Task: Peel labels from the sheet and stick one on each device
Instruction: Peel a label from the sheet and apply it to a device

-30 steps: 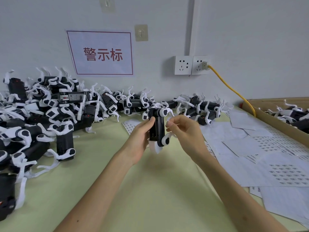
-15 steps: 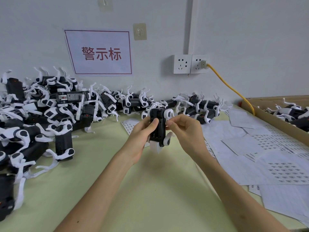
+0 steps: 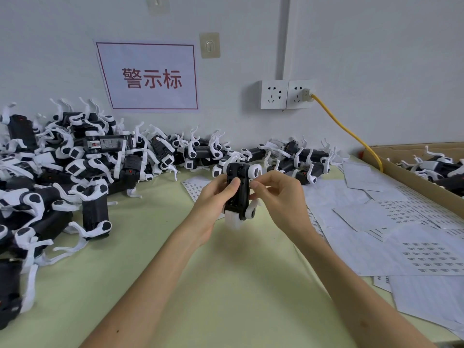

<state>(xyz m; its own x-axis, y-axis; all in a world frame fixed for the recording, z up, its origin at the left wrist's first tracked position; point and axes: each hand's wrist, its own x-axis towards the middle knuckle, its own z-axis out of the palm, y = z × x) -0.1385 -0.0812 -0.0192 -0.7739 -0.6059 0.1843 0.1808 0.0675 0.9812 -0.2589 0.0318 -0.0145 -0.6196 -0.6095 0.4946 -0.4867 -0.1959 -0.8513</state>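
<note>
Nearest us is the green table [image 3: 226, 285]. Above it our left hand [image 3: 213, 199] grips the black-and-white device [image 3: 241, 187] upright, thumb on its front, fingers curled behind. Our right hand [image 3: 278, 197] pinches the device's right edge between thumb and forefinger; we cannot tell whether a label lies under them. Right of the device lie the label sheets [image 3: 414, 247]. Left of and behind it is the heap of devices [image 3: 75, 172], and beyond it the wall sign [image 3: 148, 76].

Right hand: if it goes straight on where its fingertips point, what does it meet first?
The black device held upright in the left hand. The right hand points its pinched fingertips left at the device's side and seems to touch it; depth is unclear.
</note>
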